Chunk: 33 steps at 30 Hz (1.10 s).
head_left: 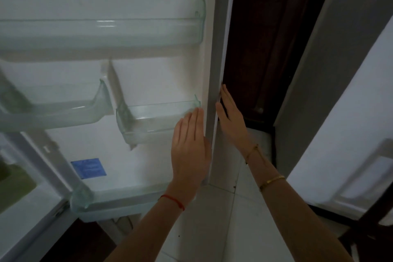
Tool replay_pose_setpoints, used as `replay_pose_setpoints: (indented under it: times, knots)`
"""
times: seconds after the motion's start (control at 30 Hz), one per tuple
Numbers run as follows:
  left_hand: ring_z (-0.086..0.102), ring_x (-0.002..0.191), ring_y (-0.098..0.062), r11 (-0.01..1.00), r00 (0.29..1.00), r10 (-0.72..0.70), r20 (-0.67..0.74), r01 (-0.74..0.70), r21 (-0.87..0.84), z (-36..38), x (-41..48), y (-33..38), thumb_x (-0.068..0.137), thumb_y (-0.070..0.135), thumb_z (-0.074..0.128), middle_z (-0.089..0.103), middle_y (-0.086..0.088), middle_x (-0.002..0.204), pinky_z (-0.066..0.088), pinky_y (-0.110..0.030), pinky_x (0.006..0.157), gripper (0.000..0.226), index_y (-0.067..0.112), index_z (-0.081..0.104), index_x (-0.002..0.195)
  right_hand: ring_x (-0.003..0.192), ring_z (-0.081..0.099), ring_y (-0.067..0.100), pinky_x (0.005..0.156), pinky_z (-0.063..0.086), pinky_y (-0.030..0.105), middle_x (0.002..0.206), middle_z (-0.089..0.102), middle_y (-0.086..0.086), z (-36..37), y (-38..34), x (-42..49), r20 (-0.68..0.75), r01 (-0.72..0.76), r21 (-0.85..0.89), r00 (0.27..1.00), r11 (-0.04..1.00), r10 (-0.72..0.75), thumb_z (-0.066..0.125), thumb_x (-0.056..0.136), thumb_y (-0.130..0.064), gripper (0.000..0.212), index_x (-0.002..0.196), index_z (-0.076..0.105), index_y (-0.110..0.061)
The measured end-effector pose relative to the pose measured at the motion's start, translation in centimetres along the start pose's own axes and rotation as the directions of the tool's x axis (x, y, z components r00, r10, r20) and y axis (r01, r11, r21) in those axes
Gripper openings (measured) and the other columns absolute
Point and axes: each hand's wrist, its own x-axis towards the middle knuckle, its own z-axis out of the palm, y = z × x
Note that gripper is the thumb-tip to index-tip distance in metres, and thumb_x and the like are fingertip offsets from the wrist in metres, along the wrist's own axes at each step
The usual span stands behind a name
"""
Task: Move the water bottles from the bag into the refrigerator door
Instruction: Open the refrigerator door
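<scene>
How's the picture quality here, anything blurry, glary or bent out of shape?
Head view: dim, bluish light; blur smears the left door bin and blue sticker; a glare streak marks the upper door shelf; wide-angle distortion bows the refrigerator door edge; the left hand and right hand look fairly sharp.

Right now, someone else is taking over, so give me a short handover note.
Left hand: open, fingers straight, flat against the inner side of the refrigerator door near its edge.
Right hand: open, flat on the door's outer edge.
Door shelves in view hold no bottles.
No bag or water bottles in view.
Done: door open.
Left: every bottle, as far as this view shows.
</scene>
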Motion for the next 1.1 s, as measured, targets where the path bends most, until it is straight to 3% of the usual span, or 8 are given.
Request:
replay_pose_setpoints:
  times: [0.2, 0.33, 0.47, 0.67, 0.73, 0.93, 1.03, 1.1]
  knots:
    - [0.04, 0.143, -0.029, 0.998, 1.0, -0.003, 0.012, 0.002, 0.065, 3.0, 1.8, -0.4, 0.083, 0.008, 0.057, 0.045, -0.015, 0.152, 0.021, -0.041, 0.123, 0.065, -0.002, 0.041, 0.146, 0.144, 0.019, 0.001, 0.118, 0.013, 0.018, 0.159, 0.02, -0.007, 0.9, 1.8, 3.5, 0.058, -0.04, 0.064, 0.998, 0.997, 0.036, 0.036, 0.103, -0.03, 0.054, 0.152, 0.019, -0.018]
    - [0.025, 0.15, -0.028, 0.994, 1.0, 0.001, 0.023, -0.003, 0.112, 5.0, 2.9, -0.8, 0.086, 0.007, 0.055, 0.034, -0.016, 0.158, 0.018, -0.045, 0.124, 0.068, -0.002, 0.033, 0.149, 0.139, 0.017, -0.008, 0.108, 0.01, -0.002, 0.153, 0.02, -0.018, 1.5, 2.6, 5.6, 0.087, -0.034, 0.1, 0.996, 0.994, 0.025, 0.035, 0.103, -0.029, 0.053, 0.152, 0.019, -0.02]
    - [0.024, 0.151, -0.028, 0.984, 0.999, -0.033, -0.035, 0.039, 0.175, 7.5, 4.6, -1.3, 0.087, 0.002, 0.057, 0.033, -0.016, 0.158, 0.017, -0.044, 0.124, 0.066, -0.001, 0.035, 0.149, 0.137, 0.017, -0.01, 0.105, 0.009, -0.005, 0.149, 0.02, -0.022, 2.3, 3.6, 8.1, 0.134, -0.017, 0.121, 0.991, 0.993, 0.0, 0.035, 0.103, -0.028, 0.052, 0.152, 0.018, -0.02]
    - [0.027, 0.149, -0.029, 0.97, 0.997, -0.047, -0.065, 0.061, 0.236, 9.6, 6.2, -1.7, 0.086, -0.002, 0.053, 0.035, -0.017, 0.157, 0.023, -0.046, 0.122, 0.064, -0.002, 0.037, 0.148, 0.145, 0.019, 0.003, 0.121, 0.013, 0.024, 0.16, 0.019, -0.006, 3.0, 5.1, 11.0, 0.185, -0.028, 0.179, 0.983, 0.983, -0.006, 0.034, 0.103, -0.03, 0.053, 0.152, 0.019, -0.018]
    - [0.027, 0.149, -0.03, 0.96, 0.995, -0.08, -0.061, 0.093, 0.265, 10.4, 6.8, -1.8, 0.088, -0.001, 0.049, 0.035, -0.017, 0.157, 0.024, -0.046, 0.122, 0.061, -0.002, 0.036, 0.148, 0.146, 0.017, 0.003, 0.121, 0.011, 0.025, 0.16, 0.019, -0.007, 3.3, 5.5, 12.4, 0.231, -0.039, 0.201, 0.973, 0.979, -0.009, 0.033, 0.103, -0.032, 0.053, 0.152, 0.018, -0.02]
    - [0.018, 0.152, -0.032, 0.922, 0.982, -0.19, 0.022, 0.17, 0.348, 12.0, 8.8, -1.7, 0.091, 0.011, 0.044, 0.026, -0.018, 0.161, 0.015, -0.048, 0.124, 0.063, -0.002, 0.028, 0.151, 0.136, 0.017, -0.01, 0.111, 0.013, 0.01, 0.158, 0.019, -0.015, 3.4, 7.0, 16.0, 0.369, -0.056, 0.252, 0.928, 0.966, -0.043, 0.032, 0.103, -0.036, 0.052, 0.152, 0.017, -0.028]
    - [0.02, 0.151, -0.03, 0.899, 0.974, -0.226, 0.01, 0.205, 0.387, 12.5, 9.3, -1.8, 0.089, 0.011, 0.052, 0.029, -0.016, 0.16, 0.013, -0.047, 0.125, 0.066, 0.0, 0.031, 0.151, 0.139, 0.016, -0.01, 0.111, 0.013, 0.009, 0.157, 0.017, -0.019, 3.6, 7.9, 17.0, 0.413, -0.03, 0.29, 0.906, 0.957, -0.097, 0.031, 0.103, -0.036, 0.051, 0.152, 0.017, -0.03]
    - [0.021, 0.151, -0.029, 0.896, 0.971, -0.241, -0.004, 0.224, 0.383, 12.8, 9.4, -1.7, 0.088, 0.01, 0.055, 0.031, -0.015, 0.159, 0.014, -0.046, 0.125, 0.067, 0.001, 0.033, 0.15, 0.136, 0.015, -0.018, 0.106, 0.012, -0.002, 0.152, 0.015, -0.027, 3.7, 8.4, 17.3, 0.44, -0.015, 0.303, 0.889, 0.953, -0.126, 0.031, 0.103, -0.035, 0.052, 0.152, 0.013, -0.031]
